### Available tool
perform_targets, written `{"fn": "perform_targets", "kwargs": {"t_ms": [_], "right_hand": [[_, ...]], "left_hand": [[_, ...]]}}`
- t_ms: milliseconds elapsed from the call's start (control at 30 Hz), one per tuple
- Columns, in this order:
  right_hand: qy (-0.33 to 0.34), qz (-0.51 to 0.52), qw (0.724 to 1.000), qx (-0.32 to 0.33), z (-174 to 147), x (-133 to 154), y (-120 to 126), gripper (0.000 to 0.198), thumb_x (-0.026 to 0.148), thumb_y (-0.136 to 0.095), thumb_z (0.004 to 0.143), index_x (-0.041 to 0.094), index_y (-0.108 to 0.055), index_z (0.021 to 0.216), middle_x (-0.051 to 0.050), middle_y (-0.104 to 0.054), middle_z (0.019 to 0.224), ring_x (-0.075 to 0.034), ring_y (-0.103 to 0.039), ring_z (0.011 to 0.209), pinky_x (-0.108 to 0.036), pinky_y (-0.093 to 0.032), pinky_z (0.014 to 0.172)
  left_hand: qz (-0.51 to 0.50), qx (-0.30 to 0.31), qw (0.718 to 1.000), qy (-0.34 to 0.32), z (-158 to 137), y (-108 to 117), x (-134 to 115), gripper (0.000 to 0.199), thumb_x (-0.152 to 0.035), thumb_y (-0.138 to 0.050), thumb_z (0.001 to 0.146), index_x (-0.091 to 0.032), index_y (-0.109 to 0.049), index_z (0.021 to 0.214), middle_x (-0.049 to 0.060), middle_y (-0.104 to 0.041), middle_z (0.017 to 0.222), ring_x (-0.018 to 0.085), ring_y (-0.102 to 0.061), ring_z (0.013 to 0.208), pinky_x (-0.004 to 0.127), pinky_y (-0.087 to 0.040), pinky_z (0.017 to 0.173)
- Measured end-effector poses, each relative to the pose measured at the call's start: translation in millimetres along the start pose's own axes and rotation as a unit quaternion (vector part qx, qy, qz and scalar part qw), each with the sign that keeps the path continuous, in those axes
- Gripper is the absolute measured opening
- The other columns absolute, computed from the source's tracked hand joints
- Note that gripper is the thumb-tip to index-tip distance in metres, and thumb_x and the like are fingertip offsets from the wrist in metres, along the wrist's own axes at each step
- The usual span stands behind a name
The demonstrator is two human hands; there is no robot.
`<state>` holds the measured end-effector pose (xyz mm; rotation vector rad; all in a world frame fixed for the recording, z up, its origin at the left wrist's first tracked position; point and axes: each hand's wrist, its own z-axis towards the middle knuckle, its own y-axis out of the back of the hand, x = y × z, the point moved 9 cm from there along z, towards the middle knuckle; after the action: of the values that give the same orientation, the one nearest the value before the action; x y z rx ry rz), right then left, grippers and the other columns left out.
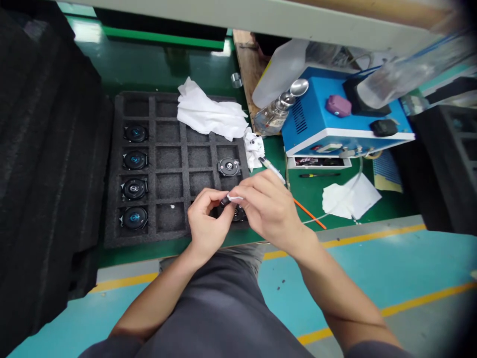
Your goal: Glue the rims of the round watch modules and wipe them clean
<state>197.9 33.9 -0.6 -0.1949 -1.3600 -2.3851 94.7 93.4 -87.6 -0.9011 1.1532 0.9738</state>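
Between thumb and fingers, my left hand [209, 219] grips a small black watch case [224, 201], mostly covered by the fingers. My right hand [265, 206] pinches a bit of white wipe [234, 198] against its edge. Both hands are over the front right corner of a black foam tray [167, 209] with square pockets. A watch case [238, 214] lies in the pocket under my right fingers, partly hidden. Just behind it sits another watch case [228, 166], back side up. Down the tray's left column, several round watch cases [134, 189] rest in their pockets.
A white cloth [210, 112] drapes over the tray's back right. Right of it are crumpled tissue [254, 148], a pump bottle [274, 114], a blue machine [343, 114], an orange stick [310, 214] and white paper [352, 196]. Stacked black foam [48, 149] rises on the left.
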Motion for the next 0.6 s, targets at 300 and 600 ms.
{"fn": "perform_targets", "kwargs": {"t_ms": [300, 600], "right_hand": [[0.048, -0.106, 0.992, 0.038, -5, -3, -5, 0.013, 0.008, -0.059, 0.096, 0.017, -0.069, 0.097, -0.005, -0.075, 0.089, -0.020, -0.051, 0.081, -0.037, -0.040, 0.070], [0.046, -0.306, 0.941, 0.137, -10, -3, 11, 0.021, 0.007, -0.056, 0.095, 0.019, -0.067, 0.083, -0.004, -0.067, 0.076, -0.023, -0.049, 0.080, -0.038, -0.032, 0.069]], "left_hand": [[0.030, 0.002, 0.999, 0.016, -1, -1, 0, 0.011, -0.009, -0.076, 0.078, -0.017, -0.072, 0.085, 0.000, -0.066, 0.081, 0.012, -0.066, 0.076, 0.022, -0.058, 0.068], [0.016, 0.009, 0.999, -0.044, -5, -2, -7, 0.014, -0.007, -0.075, 0.082, -0.018, -0.069, 0.088, 0.003, -0.070, 0.088, 0.013, -0.070, 0.083, 0.022, -0.059, 0.072]]}}
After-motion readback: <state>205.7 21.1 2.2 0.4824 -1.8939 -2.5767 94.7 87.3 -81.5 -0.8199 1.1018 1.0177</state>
